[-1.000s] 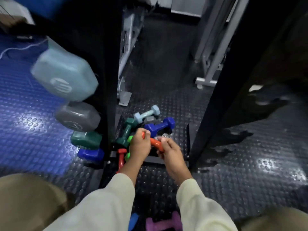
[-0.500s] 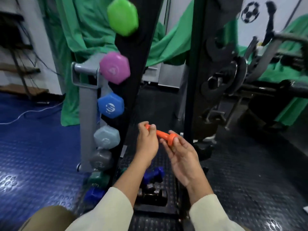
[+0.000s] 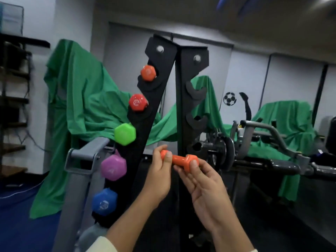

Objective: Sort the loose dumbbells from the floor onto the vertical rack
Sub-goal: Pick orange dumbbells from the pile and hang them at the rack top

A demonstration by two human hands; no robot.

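- While it lies level before the black vertical rack [image 3: 160,91], the glossy orange dumbbell [image 3: 179,159] has hexagonal ends.
- The left hand [image 3: 160,176] curls round one end.
- The right hand [image 3: 205,186] pinches the other end.

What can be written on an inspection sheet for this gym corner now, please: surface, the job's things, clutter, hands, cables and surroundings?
Surface: blue floor mat at lower left.
Job's things: small orange dumbbell held level in front of the vertical rack; orange, red, green, purple and blue dumbbells sit on its left side; right-side slots look empty.
Clutter: green cloth draped behind the rack.
Hands: left hand grips one end, right hand the other.
Cables: dark wires hang by the shelves at far left.
Surroundings: grey weight machine at right, football sticker on the wall.
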